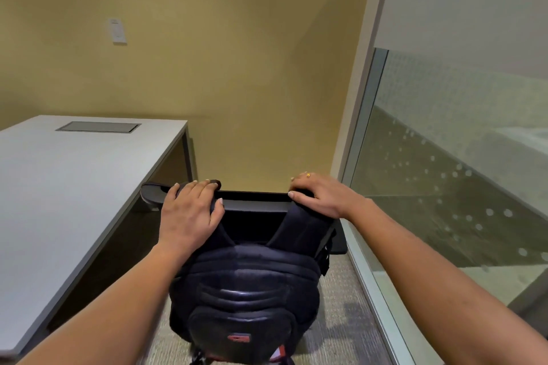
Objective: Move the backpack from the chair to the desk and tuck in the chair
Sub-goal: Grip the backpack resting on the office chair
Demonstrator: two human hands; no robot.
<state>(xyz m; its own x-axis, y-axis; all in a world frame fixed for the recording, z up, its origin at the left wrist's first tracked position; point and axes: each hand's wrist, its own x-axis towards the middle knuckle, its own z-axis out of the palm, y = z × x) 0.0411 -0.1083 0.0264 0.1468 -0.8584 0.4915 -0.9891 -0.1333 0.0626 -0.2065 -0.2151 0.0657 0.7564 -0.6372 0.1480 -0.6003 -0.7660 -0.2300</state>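
Observation:
A black backpack (pixel 246 296) with a small red label hangs on the near side of a black chair's backrest (pixel 255 201), its two shoulder straps looped over the top edge. My left hand (pixel 189 210) lies over the left strap at the backrest's top, fingers curled over the edge. My right hand (pixel 320 195) grips the right strap (pixel 302 228) where it crosses the top edge. The grey desk (pixel 74 187) stands to the left, its right edge close to the chair's left armrest (pixel 154 190).
A metal cable hatch (pixel 98 126) is set into the desk's far end. A yellow wall is behind the chair, with a white wall switch (pixel 117 31). A glass partition with a metal frame (pixel 370 275) runs close along the right. Carpet lies underfoot.

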